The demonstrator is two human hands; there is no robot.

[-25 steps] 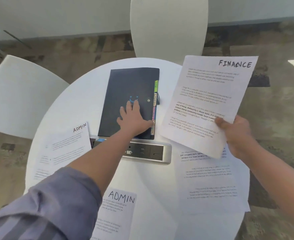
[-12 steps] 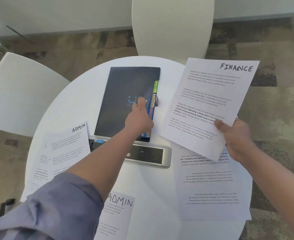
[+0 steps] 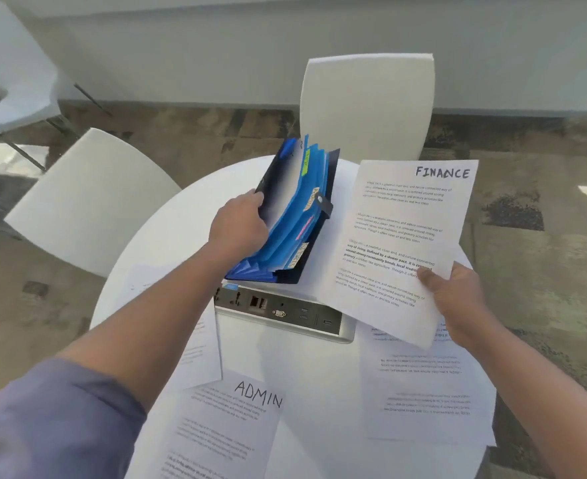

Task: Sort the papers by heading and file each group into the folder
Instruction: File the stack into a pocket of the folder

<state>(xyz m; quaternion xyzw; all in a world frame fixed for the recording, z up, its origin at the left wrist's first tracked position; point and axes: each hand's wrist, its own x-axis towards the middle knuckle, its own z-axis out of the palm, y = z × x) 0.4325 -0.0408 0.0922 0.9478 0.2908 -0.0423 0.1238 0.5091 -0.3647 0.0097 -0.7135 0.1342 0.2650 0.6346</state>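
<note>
A dark expanding folder (image 3: pixel 299 216) lies at the far middle of the round white table (image 3: pixel 306 368). Its front cover is lifted, showing blue pockets with coloured tabs. My left hand (image 3: pixel 238 224) grips that raised cover at its left edge. My right hand (image 3: pixel 458 299) pinches the lower right edge of a sheet headed FINANCE (image 3: pixel 399 243), held above the table to the right of the folder. A sheet headed ADMIN (image 3: pixel 223 423) lies near me, another sheet (image 3: pixel 199 344) sits partly under my left arm. A stack of upside-down papers (image 3: pixel 426 395) lies at the right.
A silver power and data socket box (image 3: pixel 281 312) is set into the table just in front of the folder. White chairs stand at the far side (image 3: pixel 368 105) and at the left (image 3: pixel 88 198). Patterned carpet surrounds the table.
My left hand went from resting flat on the closed folder to gripping its cover and lifting it open, exposing the blue pockets. The FINANCE sheet stays in my right hand. The view tilted up.
</note>
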